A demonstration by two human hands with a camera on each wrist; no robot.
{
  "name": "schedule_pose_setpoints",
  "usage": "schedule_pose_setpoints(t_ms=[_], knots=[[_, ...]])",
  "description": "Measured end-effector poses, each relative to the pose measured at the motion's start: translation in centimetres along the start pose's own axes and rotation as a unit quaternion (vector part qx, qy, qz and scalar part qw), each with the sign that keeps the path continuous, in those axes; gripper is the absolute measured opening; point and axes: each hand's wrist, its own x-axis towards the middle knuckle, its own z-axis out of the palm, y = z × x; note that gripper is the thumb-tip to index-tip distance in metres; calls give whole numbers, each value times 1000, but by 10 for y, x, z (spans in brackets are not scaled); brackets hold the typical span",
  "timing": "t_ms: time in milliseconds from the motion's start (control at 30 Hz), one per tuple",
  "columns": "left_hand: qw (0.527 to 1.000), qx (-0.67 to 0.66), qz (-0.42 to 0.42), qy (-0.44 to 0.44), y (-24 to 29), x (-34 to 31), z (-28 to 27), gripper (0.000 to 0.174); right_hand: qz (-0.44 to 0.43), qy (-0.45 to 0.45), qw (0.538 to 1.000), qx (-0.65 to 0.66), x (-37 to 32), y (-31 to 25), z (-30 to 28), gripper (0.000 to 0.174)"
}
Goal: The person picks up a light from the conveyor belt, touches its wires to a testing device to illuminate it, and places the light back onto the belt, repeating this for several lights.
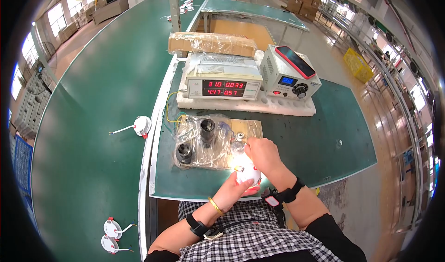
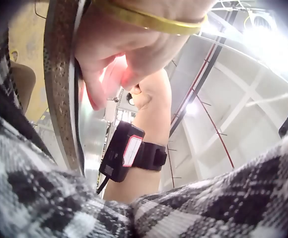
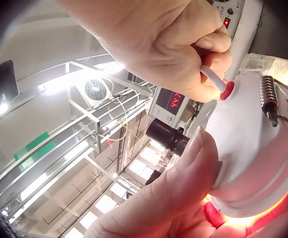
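A round white lamp (image 1: 250, 176), lit on its underside, is held in the left hand (image 1: 232, 191) near the table's front edge. In the right wrist view the left thumb presses the side of the white housing (image 3: 255, 144), beside a coiled spring (image 3: 269, 94). The right hand (image 1: 266, 156) is above the lamp; its curled fingers (image 3: 216, 62) pinch the white cable (image 3: 213, 79) close to the red grommet. The cable's far end is hidden by the fingers. Red light shows between the left hand's (image 2: 134, 47) fingers in the left wrist view.
Behind the hands lies a plastic-covered board (image 1: 250, 123) with two black sockets (image 1: 207, 132). Beyond it stand a meter (image 1: 222, 88) with red digits and a power unit (image 1: 292, 79) carrying a phone (image 1: 295, 62). Several white lamps (image 1: 142, 126) lie on the green belt at left.
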Motion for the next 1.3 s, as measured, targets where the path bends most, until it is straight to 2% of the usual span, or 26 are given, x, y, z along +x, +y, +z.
schedule_pose_setpoints(t_ms=[633, 733, 800, 833, 1100, 1167, 1200, 1233, 1300], knots=[[999, -11, -16, -29, -2, 1, -4, 36, -4, 10, 1000, 11, 0, 0, 3, 16], [999, -31, -32, -17, 3, 0, -3, 38, -8, 19, 1000, 21, -1, -1, 1, 16], [993, -107, -39, -23, 8, 0, -3, 45, -10, 10, 1000, 27, -1, -4, -3, 16], [994, -100, -33, -21, 8, -1, -2, 49, -5, 9, 1000, 29, -1, -3, -2, 16], [992, -113, -44, -19, 4, 3, -1, 49, 3, 2, 1000, 17, 1, 1, 4, 16], [995, -91, -17, -29, -4, 4, -10, 47, -19, 48, 997, 53, -2, 4, 7, 17], [996, -79, -41, -28, 1, -2, -12, 43, 22, -4, 999, 23, 1, 2, 6, 19], [998, -48, -43, -5, 6, -10, -11, 42, 12, 9, 998, 56, -1, 0, 3, 21], [999, 17, -18, 49, 23, -34, -9, 40, -43, 26, 975, 218, -8, 0, -4, 27]])
